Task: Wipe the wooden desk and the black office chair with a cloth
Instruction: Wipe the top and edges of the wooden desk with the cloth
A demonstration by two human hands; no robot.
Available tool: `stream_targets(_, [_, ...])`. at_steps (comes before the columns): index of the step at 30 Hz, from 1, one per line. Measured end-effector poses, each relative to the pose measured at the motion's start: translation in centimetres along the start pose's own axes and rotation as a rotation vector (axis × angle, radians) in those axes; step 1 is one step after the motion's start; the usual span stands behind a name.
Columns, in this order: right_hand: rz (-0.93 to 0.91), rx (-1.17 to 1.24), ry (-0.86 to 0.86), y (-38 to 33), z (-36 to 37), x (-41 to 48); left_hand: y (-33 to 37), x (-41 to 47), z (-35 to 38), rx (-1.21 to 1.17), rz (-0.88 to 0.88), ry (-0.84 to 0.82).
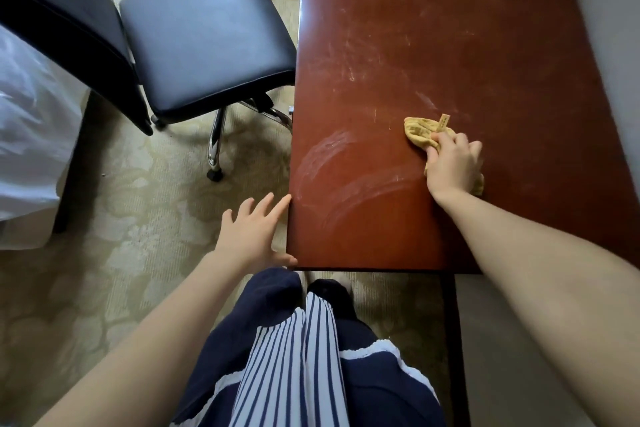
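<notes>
A reddish-brown wooden desk (433, 45) fills the right half of the head view, its top marked with pale smears and curved wipe streaks near the front left corner. My right hand (452, 166) presses a crumpled yellow cloth (420, 130) flat on the desk, right of the middle; a small tag sticks up from the cloth. My left hand (256, 236) is spread, fingers apart, touching the desk's near left corner and holding nothing. The black office chair (204, 38) stands left of the desk, its padded seat facing up and its backrest (59, 21) further left.
Patterned beige carpet (121, 236) covers the floor. The chair's chrome legs and castors (216, 149) reach toward the desk's left edge. White bedding (27, 135) lies at the far left. A pale wall (616, 45) runs along the desk's right side. My striped and navy clothing is below.
</notes>
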State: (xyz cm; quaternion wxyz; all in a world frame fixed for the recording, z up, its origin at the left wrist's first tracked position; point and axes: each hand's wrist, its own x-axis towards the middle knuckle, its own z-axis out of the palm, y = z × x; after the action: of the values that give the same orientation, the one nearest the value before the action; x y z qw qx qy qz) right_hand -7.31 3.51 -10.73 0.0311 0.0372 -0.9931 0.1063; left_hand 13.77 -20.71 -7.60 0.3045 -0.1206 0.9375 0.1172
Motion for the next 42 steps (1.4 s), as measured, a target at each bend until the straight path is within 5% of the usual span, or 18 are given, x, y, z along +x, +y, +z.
stream_targets(4, [-0.037, 0.026, -0.114, -5.3, 1.1, 0.6, -1.2, -0.8, 0.4, -0.054, -0.034, 0.009])
stream_targets(12, [-0.497, 0.055, -0.2, -11.1, 2.8, -4.7, -2.8, -1.1, 0.7, -0.193, -0.098, 0.048])
stream_targets(19, [-0.983, 0.202, -0.28, -7.4, -0.1, -11.2, -2.2, 0.4, -0.8, -0.224, -0.083, 0.09])
stream_targets(25, [-1.133, 0.214, -0.293, -0.2, -1.7, -13.6, 0.0, 1.5, -1.3, -0.138, 0.019, 0.036])
stream_targets(29, [-1.034, 0.161, -0.265, 4.0, -3.1, -12.6, 1.1, 1.8, -0.5, -0.12, 0.057, 0.012])
stream_targets(36, [-0.477, 0.067, -0.185, 7.0, -4.3, -7.2, 1.0, 1.5, 0.4, -0.112, 0.057, 0.024])
stream_targets(42, [0.004, 0.08, -0.044, 2.3, -1.5, -4.8, 1.1, 0.7, 0.9, -0.153, 0.049, 0.046])
